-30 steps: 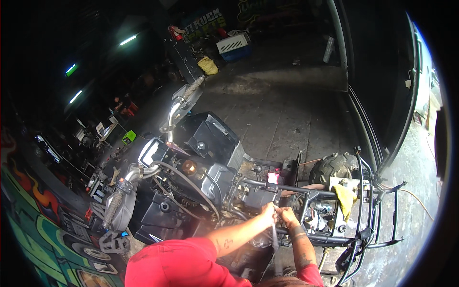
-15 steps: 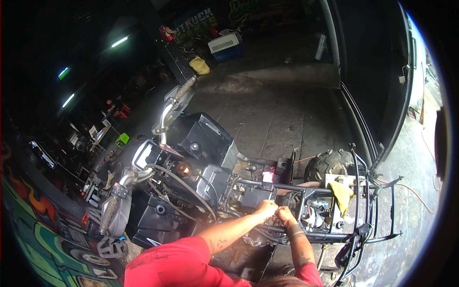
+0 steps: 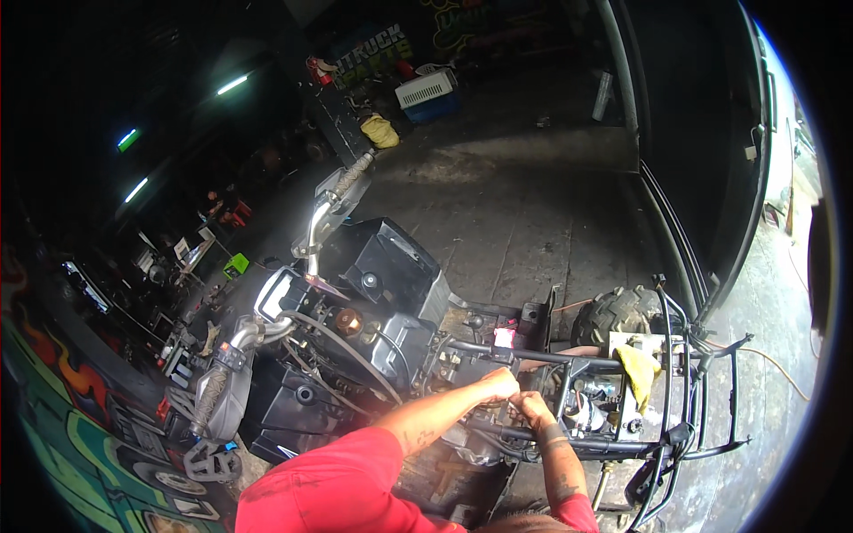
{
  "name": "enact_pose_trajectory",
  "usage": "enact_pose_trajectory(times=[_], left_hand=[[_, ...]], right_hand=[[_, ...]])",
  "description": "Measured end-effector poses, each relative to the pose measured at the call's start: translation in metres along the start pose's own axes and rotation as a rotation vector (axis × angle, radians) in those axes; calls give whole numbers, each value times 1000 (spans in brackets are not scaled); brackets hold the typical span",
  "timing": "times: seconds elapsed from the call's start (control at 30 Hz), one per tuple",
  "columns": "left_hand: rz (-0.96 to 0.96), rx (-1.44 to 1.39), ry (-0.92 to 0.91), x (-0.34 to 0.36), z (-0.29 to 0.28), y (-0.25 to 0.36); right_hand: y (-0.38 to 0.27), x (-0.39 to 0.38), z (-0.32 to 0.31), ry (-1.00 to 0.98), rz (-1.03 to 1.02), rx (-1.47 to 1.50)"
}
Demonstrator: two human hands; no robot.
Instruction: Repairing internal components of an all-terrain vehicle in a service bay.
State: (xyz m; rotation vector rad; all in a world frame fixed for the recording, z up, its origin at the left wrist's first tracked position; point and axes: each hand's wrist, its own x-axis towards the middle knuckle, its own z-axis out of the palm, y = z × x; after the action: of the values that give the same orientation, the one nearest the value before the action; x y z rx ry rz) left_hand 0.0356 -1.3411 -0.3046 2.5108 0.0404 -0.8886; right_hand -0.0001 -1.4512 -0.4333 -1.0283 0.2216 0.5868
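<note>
Your left hand [image 3: 498,384] and right hand [image 3: 533,407] meet, fingers curled on something too small to tell, just below the black steel frame tube [image 3: 533,355] running left-right at lower centre.

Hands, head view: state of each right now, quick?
Left hand: fingers curled shut at the quad bike frame; what it grips cannot be told.
Right hand: curled shut beside it, contents hidden.

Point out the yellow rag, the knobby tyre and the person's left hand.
yellow rag [image 3: 638,369], head view, middle of the cloth draped on the frame.
knobby tyre [image 3: 615,313], head view, on its tread.
left hand [image 3: 499,385], head view, on the back of the hand.
</note>
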Motion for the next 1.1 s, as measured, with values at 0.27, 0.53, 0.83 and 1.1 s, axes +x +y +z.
enact_pose_trajectory(times=[0.27,0.53,0.83,1.1], left_hand=[[216,14,30,5,-1,-10],[-89,-331,-112,3,6,-5],[-297,-1789,255,11,77,-16],[-95,-1328,375,-41,50,2]], right_hand=[[5,5,-4,-24,-39,-20],[1,-2,2,-12,-51,-48],[13,13,-10,38,-122,-129],[6,9,-10,-22,0,-54]])
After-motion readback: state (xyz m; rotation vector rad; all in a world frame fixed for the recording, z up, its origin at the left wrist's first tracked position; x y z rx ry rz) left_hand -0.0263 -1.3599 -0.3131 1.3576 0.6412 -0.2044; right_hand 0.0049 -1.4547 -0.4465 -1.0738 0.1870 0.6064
